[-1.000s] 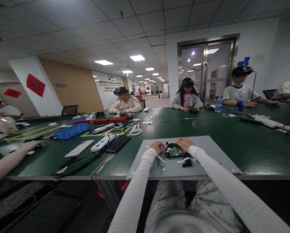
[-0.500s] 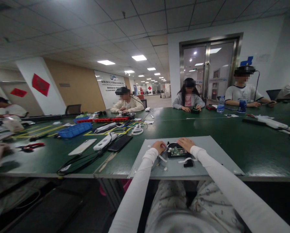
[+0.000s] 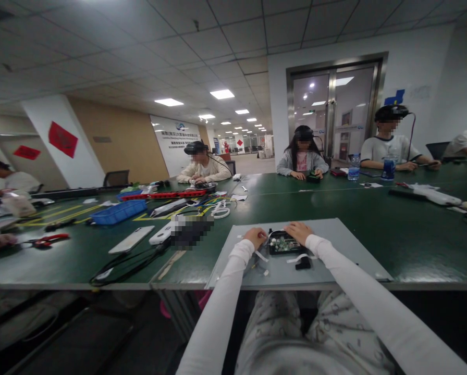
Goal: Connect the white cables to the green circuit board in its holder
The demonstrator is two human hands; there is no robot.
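A black open casing with a green circuit board lies on a grey mat in front of me. My left hand is at its left edge, fingers pinched together where a thin white cable curves into the casing. The fingertips are small and partly hidden. My right hand lies over the far right corner of the casing, fingers bent across its edge and holding it. A white strip and a small black part lie just in front of the casing. Short thin wires lie near my left wrist.
To the left on the green table are a white phone, a white device with a black cable, a blue tray, a red power strip and red-handled pliers. Several people sit around the table; bottles stand at the far right.
My hands and the casing stay practically in place. The view has shifted slightly. At the far left, a co-worker's hand has moved beside the red-handled pliers.
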